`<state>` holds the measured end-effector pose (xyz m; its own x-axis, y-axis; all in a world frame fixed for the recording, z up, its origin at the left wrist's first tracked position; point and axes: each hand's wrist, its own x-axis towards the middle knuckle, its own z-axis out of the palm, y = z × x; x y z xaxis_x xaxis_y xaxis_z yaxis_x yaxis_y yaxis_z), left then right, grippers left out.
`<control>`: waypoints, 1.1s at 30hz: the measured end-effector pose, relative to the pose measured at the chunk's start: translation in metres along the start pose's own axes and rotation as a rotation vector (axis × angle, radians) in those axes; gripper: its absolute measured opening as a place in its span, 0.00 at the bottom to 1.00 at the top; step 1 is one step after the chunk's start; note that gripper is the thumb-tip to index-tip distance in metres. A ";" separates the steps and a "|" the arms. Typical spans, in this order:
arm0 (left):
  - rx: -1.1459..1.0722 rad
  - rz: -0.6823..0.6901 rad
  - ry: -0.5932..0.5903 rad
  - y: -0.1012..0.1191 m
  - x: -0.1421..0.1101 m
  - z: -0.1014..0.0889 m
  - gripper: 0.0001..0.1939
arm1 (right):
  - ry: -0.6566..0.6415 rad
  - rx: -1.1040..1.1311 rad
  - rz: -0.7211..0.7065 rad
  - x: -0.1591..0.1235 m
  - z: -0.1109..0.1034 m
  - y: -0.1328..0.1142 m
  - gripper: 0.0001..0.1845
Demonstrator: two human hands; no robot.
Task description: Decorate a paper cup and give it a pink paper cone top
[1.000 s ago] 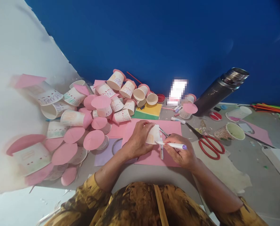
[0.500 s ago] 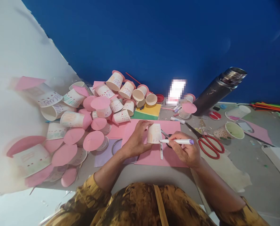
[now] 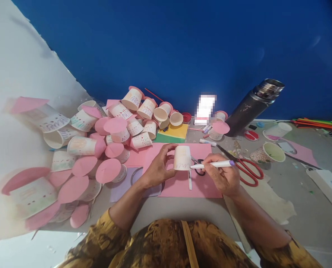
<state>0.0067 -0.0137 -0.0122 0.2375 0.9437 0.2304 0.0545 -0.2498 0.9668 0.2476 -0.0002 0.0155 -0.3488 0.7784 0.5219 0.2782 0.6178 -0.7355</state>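
My left hand [image 3: 160, 166] grips a white paper cup [image 3: 182, 157] from its left side, its wide rim facing down. A wavy purple line runs along the lower part of the cup, with a faint orange drawing above it. Between the fingers of my right hand [image 3: 222, 175] is a white marker with a purple end [image 3: 217, 164]; its tip meets the cup near the lower right edge. Pink paper [image 3: 202, 186] lies beneath both hands. On it are a cap-like white marker [image 3: 190, 180] and small dark-handled scissors [image 3: 199, 167], partly hidden behind the cup and right hand.
Many decorated paper cups with pink paper tops [image 3: 108, 171] are heaped at left. To the right lie red-handled scissors [image 3: 249, 171], a patterned cup [image 3: 269, 152] and a power strip [image 3: 326, 186]. A dark flask [image 3: 251, 109] stands by the blue wall near a blurred bright screen [image 3: 205, 109].
The cup has turned in my left hand to a more upright pose, and the purple line on it has grown longer. My right hand with the marker has shifted slightly rightward.
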 end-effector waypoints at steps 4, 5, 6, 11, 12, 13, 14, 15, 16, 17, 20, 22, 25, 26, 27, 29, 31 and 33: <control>-0.142 -0.033 -0.007 -0.002 0.003 0.002 0.35 | 0.057 0.031 0.017 -0.001 -0.001 0.001 0.09; -0.161 -0.041 -0.006 -0.003 0.003 0.002 0.35 | 0.050 0.049 0.018 -0.001 -0.001 0.001 0.09; -0.171 -0.044 0.000 -0.004 0.003 0.003 0.35 | 0.045 0.062 0.019 -0.001 -0.001 0.000 0.09; -0.209 -0.036 0.001 -0.010 0.003 0.003 0.36 | 0.157 0.024 0.017 0.000 -0.001 -0.001 0.08; -0.216 -0.040 -0.005 -0.011 0.002 0.003 0.36 | 0.176 0.028 0.015 0.000 -0.001 -0.001 0.08; -0.219 -0.046 -0.008 -0.011 0.002 0.003 0.36 | 0.188 0.038 0.014 -0.001 0.000 -0.001 0.08; -0.219 -0.052 -0.008 -0.011 0.002 0.003 0.36 | 0.196 0.051 0.013 -0.002 0.000 0.000 0.08; -0.218 -0.059 -0.009 -0.011 0.002 0.003 0.37 | 0.198 0.066 0.010 -0.002 0.000 0.000 0.07; -0.217 -0.064 -0.009 -0.011 0.002 0.003 0.37 | 0.194 0.078 0.010 -0.003 0.000 0.000 0.07; -0.219 -0.069 -0.010 -0.011 0.002 0.003 0.37 | 0.189 0.089 0.010 -0.004 0.001 0.000 0.06; -0.238 -0.073 -0.018 -0.012 0.002 0.002 0.38 | 0.181 0.111 0.019 -0.005 0.001 0.001 0.06; -0.269 -0.068 -0.014 -0.013 0.001 0.002 0.38 | 0.187 0.118 0.021 -0.005 0.001 0.001 0.06; -0.355 -0.074 0.008 -0.013 0.001 0.002 0.38 | 0.176 0.120 0.017 -0.005 0.001 0.001 0.05; -0.387 -0.081 0.016 -0.013 0.002 0.002 0.37 | 0.162 0.127 0.016 -0.005 0.000 0.001 0.06; -0.416 -0.087 0.026 -0.013 0.002 0.003 0.37 | 0.138 0.141 0.015 -0.005 0.000 0.001 0.06; -0.462 -0.098 0.041 -0.011 0.002 0.003 0.37 | 0.091 0.173 0.012 -0.005 0.000 0.000 0.07; -0.497 -0.109 0.048 -0.010 0.003 0.003 0.37 | 0.076 0.186 0.016 -0.005 0.000 0.000 0.07; -0.529 -0.121 0.053 -0.009 0.003 0.003 0.38 | 0.121 0.168 0.034 -0.005 0.000 -0.001 0.07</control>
<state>0.0103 -0.0089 -0.0206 0.2102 0.9719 0.1062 -0.4201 -0.0083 0.9074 0.2492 -0.0045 0.0137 -0.2286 0.8122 0.5367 0.1310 0.5720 -0.8097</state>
